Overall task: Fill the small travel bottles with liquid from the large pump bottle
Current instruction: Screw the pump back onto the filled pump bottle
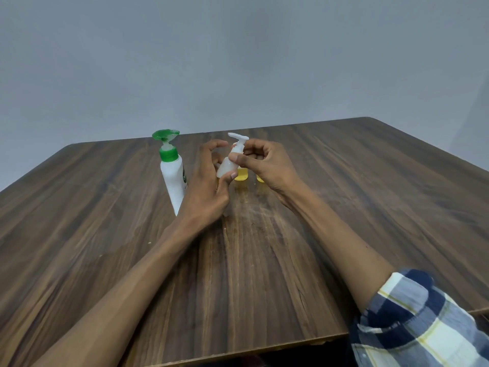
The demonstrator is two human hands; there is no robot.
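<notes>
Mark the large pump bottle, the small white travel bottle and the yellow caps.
large pump bottle (172, 178): head view, white body.
small white travel bottle (226, 168): head view, body between hands.
yellow caps (242, 176): head view, left cap's side.

Big white pump btl (172, 178), green pump, upright. Small white pump btl (228, 165) tilted, lifted above two yellow-capped btls (242, 177).

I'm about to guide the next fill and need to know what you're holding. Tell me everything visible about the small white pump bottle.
The small white pump bottle is translucent, plastic-looking, with a rounded body and a white pump head on a narrow neck, nozzle pointing left. It is held above the table, tilted slightly. The left hand grips its body from below and behind; the right hand pinches its neck just under the pump. Its fill level cannot be made out. The pump is still seated on it.
</notes>
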